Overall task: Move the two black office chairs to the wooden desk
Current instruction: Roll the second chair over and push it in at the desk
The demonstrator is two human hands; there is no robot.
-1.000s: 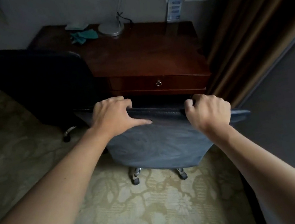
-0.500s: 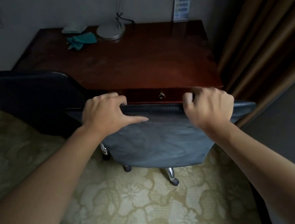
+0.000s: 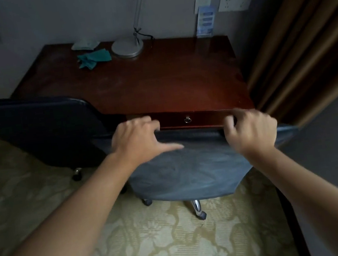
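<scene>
Two hands on the near chair [image 3: 187, 173] top edge: left hand [image 3: 137, 141] and right hand [image 3: 251, 131] both curled over it, chair tucked against the surface [image 3: 157, 81]. Other chair [image 3: 40, 132] sits beside. Castors should roll easily; backrest looks soft, so hold the rim.

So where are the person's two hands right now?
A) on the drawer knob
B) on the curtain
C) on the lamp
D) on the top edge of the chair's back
D: the left hand and the right hand both sit on the top edge of the chair back, which is right in front of the desk.
</scene>
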